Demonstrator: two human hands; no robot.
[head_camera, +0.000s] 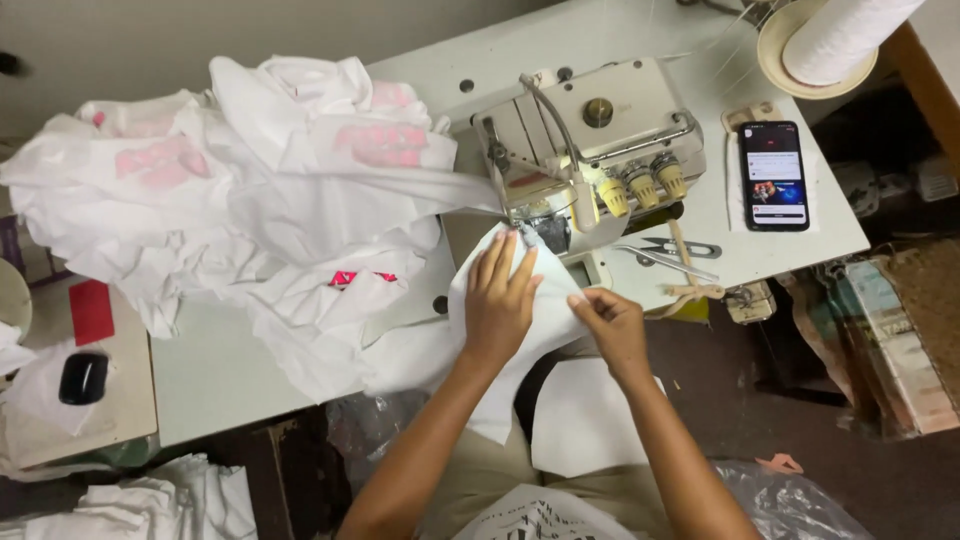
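- In front of the sewing machine (590, 150), white cloth (500, 350) is pressed flat by the left hand (497, 300), fingers spread.
- Its edge is pinched by the right hand (610, 325); feeding seems underway, steady guidance needed.

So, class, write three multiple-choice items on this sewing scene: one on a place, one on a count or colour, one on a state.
1. Where does the phone lie?
A. right of the sewing machine
B. on the fabric pile
C. on the floor

2. How many yellow knobs show on the machine's front?
A. one
B. three
C. five

3. How is the left hand placed?
A. lifted clear
B. gripping scissors
C. flat on the white fabric piece

Answers:
1 A, it rests on the table beside the machine's right side.
2 B, three stand in a row.
3 C, fingers spread on the cloth near the needle, while the right hand pinches its edge.
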